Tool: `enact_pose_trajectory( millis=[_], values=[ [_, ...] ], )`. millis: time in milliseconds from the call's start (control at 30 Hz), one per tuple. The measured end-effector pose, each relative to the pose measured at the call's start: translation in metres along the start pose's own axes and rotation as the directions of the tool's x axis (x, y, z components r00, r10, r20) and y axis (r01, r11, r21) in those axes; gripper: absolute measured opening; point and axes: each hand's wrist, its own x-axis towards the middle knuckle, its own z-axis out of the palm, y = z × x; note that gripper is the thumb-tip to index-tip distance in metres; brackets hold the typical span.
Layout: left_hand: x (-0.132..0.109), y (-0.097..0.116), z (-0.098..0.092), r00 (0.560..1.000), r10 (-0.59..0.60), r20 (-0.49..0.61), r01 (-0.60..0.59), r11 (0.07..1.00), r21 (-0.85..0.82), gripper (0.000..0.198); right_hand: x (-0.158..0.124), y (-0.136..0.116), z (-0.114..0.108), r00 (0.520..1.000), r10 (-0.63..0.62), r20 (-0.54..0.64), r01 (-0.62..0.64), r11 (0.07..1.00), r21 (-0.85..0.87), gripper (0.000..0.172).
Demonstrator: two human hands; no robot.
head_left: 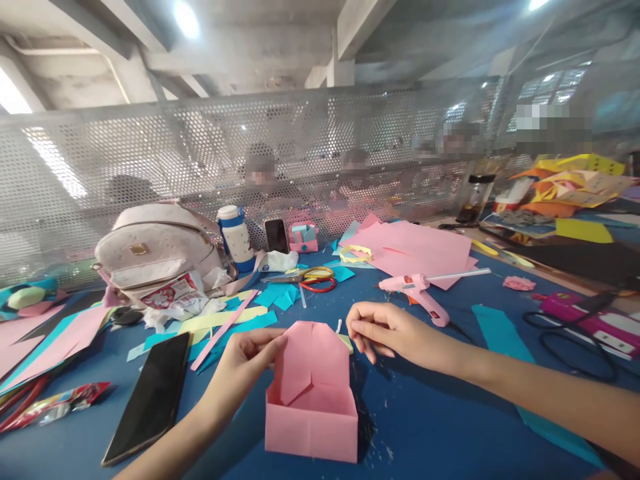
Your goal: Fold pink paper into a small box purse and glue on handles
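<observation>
A pink paper box (pixel 311 427) stands on the blue table in front of me, its tall back flap raised with a fold running down the middle. My left hand (pixel 253 350) pinches the left edge of that flap between thumb and fingers. To the right of the flap hovers my right hand (pixel 383 330), fingers loosely bent and slightly apart, with nothing visible in them. Just beyond it, a pink hot glue gun (pixel 417 290) lies on its side, a glue stick poking out of its back.
Scissors (pixel 317 277) and blue paper scraps (pixel 280 295) lie behind the box. At left are a black phone (pixel 150 397) and a pale backpack (pixel 160 243). Pink paper sheets (pixel 410 243) spread at the back. A magenta power strip (pixel 590 320) with cables sits at right.
</observation>
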Motion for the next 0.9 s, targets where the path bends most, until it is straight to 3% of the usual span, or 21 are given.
enact_pose_trajectory(
  millis=[167,367,500,567,667,767,900],
  values=[
    [0.002,0.0,-0.001,1.0,0.01,0.006,-0.01,1.0,-0.006,0.034,0.006,0.005,0.0,0.998,-0.031,-0.048,0.03,1.0,-0.008,0.017],
    [0.0,0.0,-0.004,0.996,0.05,-0.069,-0.048,0.998,0.038,0.032,-0.002,-0.004,0.001,0.999,0.013,-0.052,-0.017,0.997,-0.07,0.037],
    [-0.007,0.003,-0.007,0.985,0.136,-0.108,-0.124,0.986,0.11,0.036,-0.022,-0.013,0.0,0.996,-0.068,-0.064,0.051,0.97,-0.239,0.033],
    [-0.008,0.003,-0.008,0.976,0.16,-0.146,-0.141,0.981,0.129,0.034,-0.035,-0.01,-0.008,0.994,-0.088,-0.071,0.052,0.915,-0.401,0.029],
    [-0.004,0.0,-0.01,0.981,0.11,-0.162,-0.099,0.992,0.074,0.031,-0.055,0.003,-0.034,0.983,-0.018,-0.181,-0.084,0.841,-0.535,0.026],
    [0.003,-0.007,-0.009,0.998,-0.002,-0.067,0.001,1.0,-0.004,0.034,-0.072,0.014,-0.064,0.922,0.045,-0.384,-0.257,0.814,-0.521,0.029],
    [0.01,-0.019,-0.008,0.998,-0.036,0.043,0.038,0.998,-0.055,0.036,-0.082,0.018,-0.083,0.892,0.05,-0.45,-0.238,0.898,-0.371,0.035]
  ],
)
